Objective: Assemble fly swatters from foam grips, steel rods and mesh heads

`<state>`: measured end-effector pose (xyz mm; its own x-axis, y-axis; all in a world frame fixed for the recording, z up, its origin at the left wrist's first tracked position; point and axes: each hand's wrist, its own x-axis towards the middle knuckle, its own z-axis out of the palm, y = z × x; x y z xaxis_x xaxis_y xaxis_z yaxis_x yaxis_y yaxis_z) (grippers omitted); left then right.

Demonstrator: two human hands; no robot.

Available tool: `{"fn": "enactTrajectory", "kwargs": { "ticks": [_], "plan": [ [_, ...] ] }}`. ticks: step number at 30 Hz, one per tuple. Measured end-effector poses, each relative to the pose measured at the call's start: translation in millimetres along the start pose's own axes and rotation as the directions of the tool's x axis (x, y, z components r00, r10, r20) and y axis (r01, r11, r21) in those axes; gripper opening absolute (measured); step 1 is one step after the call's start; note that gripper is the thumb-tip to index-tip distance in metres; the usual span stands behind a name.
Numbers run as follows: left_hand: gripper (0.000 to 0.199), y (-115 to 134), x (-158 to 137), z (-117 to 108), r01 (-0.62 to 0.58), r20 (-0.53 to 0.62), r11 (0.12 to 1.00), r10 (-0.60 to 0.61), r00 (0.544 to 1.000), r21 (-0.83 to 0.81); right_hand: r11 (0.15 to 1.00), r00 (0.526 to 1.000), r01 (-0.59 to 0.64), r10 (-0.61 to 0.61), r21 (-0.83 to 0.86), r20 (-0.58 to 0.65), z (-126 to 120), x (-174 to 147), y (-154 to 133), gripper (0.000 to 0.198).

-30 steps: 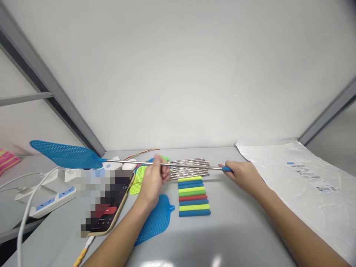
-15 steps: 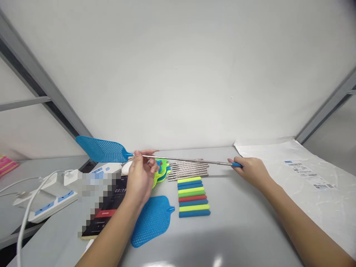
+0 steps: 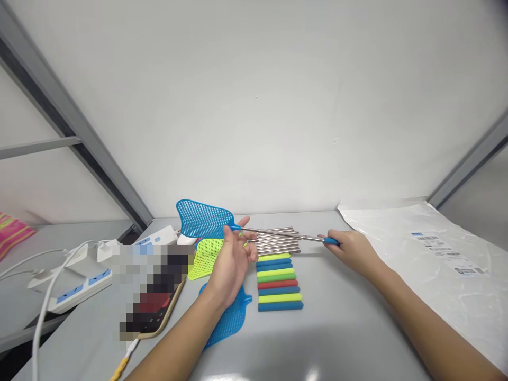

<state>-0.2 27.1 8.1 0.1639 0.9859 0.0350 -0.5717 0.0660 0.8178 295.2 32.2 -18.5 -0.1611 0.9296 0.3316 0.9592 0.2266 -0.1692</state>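
Over the middle of the grey counter [image 3: 337, 338], taking twelve o'clock as straight ahead of me, a blue fly swatter [image 3: 204, 218] is up in the air, its mesh toward nine and its blue grip [image 3: 331, 241] toward three. My right hand [image 3: 353, 251] has the end of that grip, thumb and fingers wrapped around it. My left hand [image 3: 232, 267] is at the neck, where the mesh meets the steel shaft [image 3: 281, 233]: its fingers are spread, and I cannot tell how hard, if at all, thumb or forefinger presses there.

Under the shaft lie loose steel rods [image 3: 280, 244]; at six o'clock from them sit eight coloured grips [image 3: 280, 284], side by side. From those grips, a second blue swatter head [image 3: 232, 317] is at eight, partly hidden by my left hand and wrist, and a yellow-green swatter head [image 3: 204, 259] at ten. The phone [image 3: 159, 317] lies farther out at nine, a white plastic mailer [image 3: 389, 238] at three.

What worries me is my loose left side: were my right hand to relax, the swatter could tip or twist, having little other support. The stepped shaft looks telescopic, so a crooked push might bind or bend it. A low swing could scatter the rods, and a careless left forearm could nudge the phone.
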Motion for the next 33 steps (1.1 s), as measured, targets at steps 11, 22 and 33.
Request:
{"fn": "enactTrajectory", "kwargs": {
  "ticks": [11,22,33],
  "plan": [
    [0.023,52.3,32.9,-45.5,-0.350,-0.342,0.925,0.379,0.860,0.147,0.998,0.998,-0.044,0.046,-0.042,0.036,-7.2,-1.5,16.1,0.030],
    [0.042,51.2,21.8,-49.6,-0.062,-0.167,0.848,0.174,0.970,0.526,0.990,0.998,0.033,-0.024,-0.138,0.064,-7.0,-3.3,14.0,0.034],
    [0.042,5.1,9.3,-15.7,-0.020,-0.067,0.856,0.063,0.996,0.517,0.952,0.990,0.125,-0.099,-0.279,0.103,0.0,-9.2,-22.7,0.036]
  ]
}}
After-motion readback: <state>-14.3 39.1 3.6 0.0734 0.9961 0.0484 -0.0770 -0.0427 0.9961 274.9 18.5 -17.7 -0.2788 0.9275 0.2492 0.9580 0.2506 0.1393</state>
